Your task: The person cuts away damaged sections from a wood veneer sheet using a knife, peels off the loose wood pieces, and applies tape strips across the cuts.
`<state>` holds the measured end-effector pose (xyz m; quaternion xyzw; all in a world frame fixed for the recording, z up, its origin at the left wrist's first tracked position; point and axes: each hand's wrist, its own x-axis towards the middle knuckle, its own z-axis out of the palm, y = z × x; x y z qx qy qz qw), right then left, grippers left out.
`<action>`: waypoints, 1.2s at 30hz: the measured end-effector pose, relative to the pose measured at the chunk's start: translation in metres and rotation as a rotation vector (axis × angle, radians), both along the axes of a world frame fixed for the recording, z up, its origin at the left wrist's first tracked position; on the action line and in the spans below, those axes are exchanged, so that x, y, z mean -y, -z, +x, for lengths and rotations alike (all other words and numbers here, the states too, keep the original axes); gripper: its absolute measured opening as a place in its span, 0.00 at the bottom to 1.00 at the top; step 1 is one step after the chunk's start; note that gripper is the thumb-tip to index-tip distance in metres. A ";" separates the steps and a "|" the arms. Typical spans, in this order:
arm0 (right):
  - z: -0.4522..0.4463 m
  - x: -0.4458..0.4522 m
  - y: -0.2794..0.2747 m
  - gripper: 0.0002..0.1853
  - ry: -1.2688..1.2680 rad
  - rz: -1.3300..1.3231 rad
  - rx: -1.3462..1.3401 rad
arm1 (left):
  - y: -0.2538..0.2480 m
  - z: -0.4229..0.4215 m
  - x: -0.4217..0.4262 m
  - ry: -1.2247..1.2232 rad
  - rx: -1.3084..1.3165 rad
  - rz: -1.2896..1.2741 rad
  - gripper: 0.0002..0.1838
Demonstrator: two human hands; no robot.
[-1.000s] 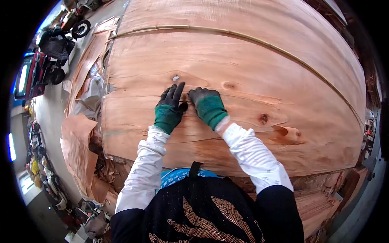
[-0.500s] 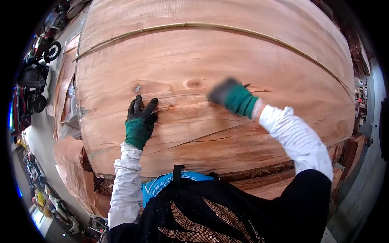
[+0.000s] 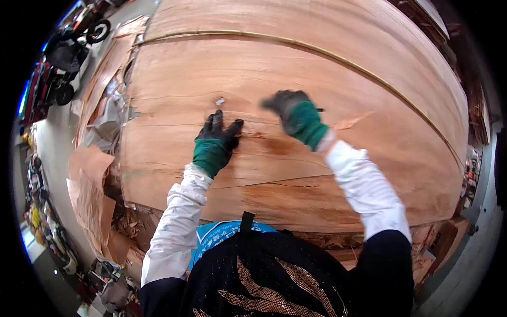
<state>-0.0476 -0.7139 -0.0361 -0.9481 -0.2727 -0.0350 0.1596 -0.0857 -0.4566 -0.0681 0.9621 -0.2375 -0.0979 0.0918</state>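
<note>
A broad sheet of reddish wood veneer (image 3: 174, 68) lies in front of me. My left hand (image 3: 219, 137), in a black and green glove, rests flat on it with fingers spread, just below a small hole (image 3: 219, 101). To the right, my right hand (image 3: 293, 113), gloved alike, is curled closed over the sheet, its front blurred by motion. A small dark tip sticks out behind that hand; what it belongs to is hidden. Right of it lies a pale pointed sliver of wood (image 3: 354, 120). A long crack (image 3: 285, 180) runs across the sheet below both hands.
A thin bamboo strip (image 3: 243, 33) arches across the far part of the sheet. Torn veneer pieces (image 3: 90, 185) hang at the left edge, and broken wood scraps lie along the near edge. Parked motorbikes (image 3: 63, 68) stand beyond, at the left.
The sheet has shifted rightward in view as my head turned. My right hand has moved left across the sheet, closer to my left hand, which stays below the hole. The pale sliver now shows.
</note>
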 end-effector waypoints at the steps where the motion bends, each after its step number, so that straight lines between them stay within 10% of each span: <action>1: 0.006 -0.031 0.004 0.15 -0.012 -0.133 -0.070 | 0.000 -0.001 -0.001 -0.005 -0.003 0.007 0.31; 12: 0.022 -0.095 0.009 0.10 -0.185 -0.342 -0.252 | -0.004 0.003 0.004 -0.026 -0.039 0.035 0.26; 15: 0.015 -0.085 0.037 0.07 -0.266 0.003 0.156 | 0.005 0.006 -0.003 0.022 0.005 0.020 0.28; 21: -0.001 -0.037 0.028 0.08 -0.029 -0.347 -0.263 | -0.007 0.001 0.001 0.031 0.029 -0.008 0.31; 26: -0.051 0.048 0.047 0.07 0.068 -0.324 0.069 | -0.001 0.003 -0.001 0.023 -0.008 0.003 0.29; 35: -0.117 0.148 -0.006 0.11 0.323 -0.772 -0.284 | 0.002 0.000 -0.004 0.070 0.045 -0.062 0.29; 36: -0.118 0.147 -0.009 0.13 0.398 -0.498 -0.222 | 0.003 0.002 -0.004 0.076 0.045 -0.071 0.29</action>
